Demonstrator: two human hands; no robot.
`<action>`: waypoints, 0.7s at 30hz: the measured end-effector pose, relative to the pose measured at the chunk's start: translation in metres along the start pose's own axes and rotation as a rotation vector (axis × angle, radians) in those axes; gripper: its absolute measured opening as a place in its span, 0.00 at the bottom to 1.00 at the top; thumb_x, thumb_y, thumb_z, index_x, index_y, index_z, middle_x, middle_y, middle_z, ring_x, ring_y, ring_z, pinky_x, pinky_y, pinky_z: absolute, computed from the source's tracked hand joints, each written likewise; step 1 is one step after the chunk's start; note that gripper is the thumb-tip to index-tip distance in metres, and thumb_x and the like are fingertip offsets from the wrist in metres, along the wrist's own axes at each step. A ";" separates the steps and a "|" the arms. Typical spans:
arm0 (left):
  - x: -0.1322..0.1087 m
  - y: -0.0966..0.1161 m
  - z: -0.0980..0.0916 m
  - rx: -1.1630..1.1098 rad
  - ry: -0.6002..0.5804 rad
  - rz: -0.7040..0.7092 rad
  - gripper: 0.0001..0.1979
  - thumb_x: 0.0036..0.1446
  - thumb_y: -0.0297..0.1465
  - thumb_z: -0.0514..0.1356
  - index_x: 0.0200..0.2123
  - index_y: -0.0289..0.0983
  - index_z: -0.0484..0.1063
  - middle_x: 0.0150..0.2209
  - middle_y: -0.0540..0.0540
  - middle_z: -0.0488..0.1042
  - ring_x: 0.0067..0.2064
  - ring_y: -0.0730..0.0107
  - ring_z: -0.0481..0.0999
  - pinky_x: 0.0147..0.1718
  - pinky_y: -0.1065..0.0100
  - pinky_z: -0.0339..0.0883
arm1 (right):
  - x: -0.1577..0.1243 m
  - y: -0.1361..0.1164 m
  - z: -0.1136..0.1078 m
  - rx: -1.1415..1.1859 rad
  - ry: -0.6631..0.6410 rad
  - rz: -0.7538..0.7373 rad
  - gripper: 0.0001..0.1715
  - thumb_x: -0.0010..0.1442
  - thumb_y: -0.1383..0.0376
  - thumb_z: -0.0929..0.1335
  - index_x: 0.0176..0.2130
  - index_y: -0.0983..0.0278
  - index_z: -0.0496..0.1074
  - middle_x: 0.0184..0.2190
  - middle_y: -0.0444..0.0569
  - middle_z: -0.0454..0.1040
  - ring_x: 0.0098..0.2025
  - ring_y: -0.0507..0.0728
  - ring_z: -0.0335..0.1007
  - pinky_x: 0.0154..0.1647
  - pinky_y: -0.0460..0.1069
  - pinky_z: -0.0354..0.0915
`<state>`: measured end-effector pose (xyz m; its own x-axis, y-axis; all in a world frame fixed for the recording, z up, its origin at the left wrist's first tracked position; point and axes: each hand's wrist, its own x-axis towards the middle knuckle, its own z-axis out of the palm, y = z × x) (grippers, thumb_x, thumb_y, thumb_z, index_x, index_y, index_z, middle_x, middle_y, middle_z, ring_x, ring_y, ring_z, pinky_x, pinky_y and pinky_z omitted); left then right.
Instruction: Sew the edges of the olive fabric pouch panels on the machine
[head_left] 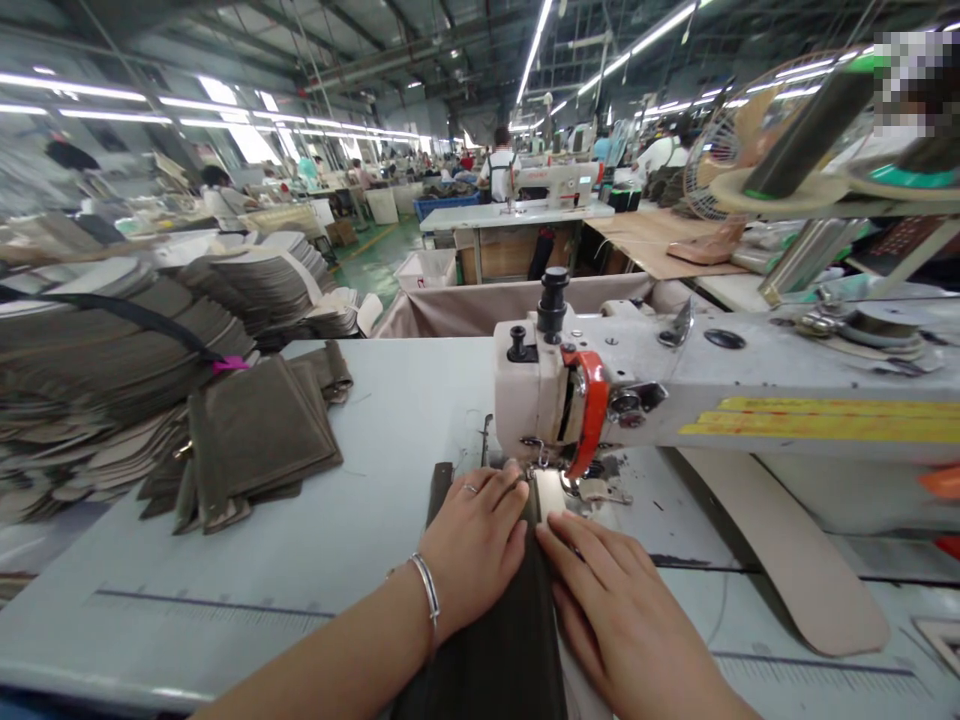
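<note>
A long dark brown-grey piece of material [495, 640] lies lengthwise on the sewing machine's bed, with a pale strip [550, 494] along its right side near the needle. My left hand [476, 545] rests on the dark piece, its fingers stretched toward the presser foot; a bracelet and a ring are on it. On the right edge, my right hand [619, 590] lies with fingers extended, the fingertips touching the pale strip. The sewing machine [712, 370] has an orange guard [589, 410] in front of its needle area. The needle tip is hard to make out.
Folded dark pieces [262, 435] lie on the table's left, beside tall stacks of cut pieces [112, 340]. A beige rounded panel [802, 560] sits right of the machine bed. Thread cones [814, 125] stand at upper right. A fabric-lined bin [465, 305] is behind the table.
</note>
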<state>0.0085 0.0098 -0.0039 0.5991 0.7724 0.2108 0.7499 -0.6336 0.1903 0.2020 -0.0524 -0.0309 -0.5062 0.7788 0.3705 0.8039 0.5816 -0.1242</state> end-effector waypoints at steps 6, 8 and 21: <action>0.000 -0.001 0.001 0.007 0.019 0.004 0.17 0.63 0.28 0.53 0.54 0.33 0.66 0.59 0.40 0.65 0.56 0.55 0.64 0.57 0.51 0.61 | 0.000 0.000 0.001 -0.003 -0.012 0.004 0.28 0.63 0.68 0.62 0.62 0.67 0.60 0.59 0.53 0.61 0.60 0.62 0.55 0.57 0.59 0.61; -0.001 -0.002 0.001 -0.003 0.020 0.006 0.17 0.63 0.28 0.53 0.54 0.33 0.66 0.59 0.40 0.65 0.56 0.55 0.65 0.57 0.51 0.62 | 0.000 0.000 0.001 -0.002 -0.016 -0.001 0.28 0.63 0.68 0.62 0.62 0.67 0.60 0.59 0.53 0.61 0.60 0.62 0.55 0.57 0.58 0.61; 0.004 -0.003 -0.001 -0.037 0.012 0.006 0.17 0.62 0.27 0.54 0.54 0.33 0.66 0.57 0.41 0.66 0.58 0.57 0.63 0.60 0.53 0.58 | 0.005 -0.001 0.001 0.031 0.029 0.042 0.28 0.62 0.70 0.62 0.61 0.67 0.61 0.58 0.52 0.64 0.60 0.61 0.56 0.57 0.57 0.59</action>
<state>0.0082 0.0148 -0.0028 0.5998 0.7684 0.2230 0.7357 -0.6393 0.2240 0.1978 -0.0486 -0.0300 -0.4623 0.7959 0.3910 0.8142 0.5557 -0.1682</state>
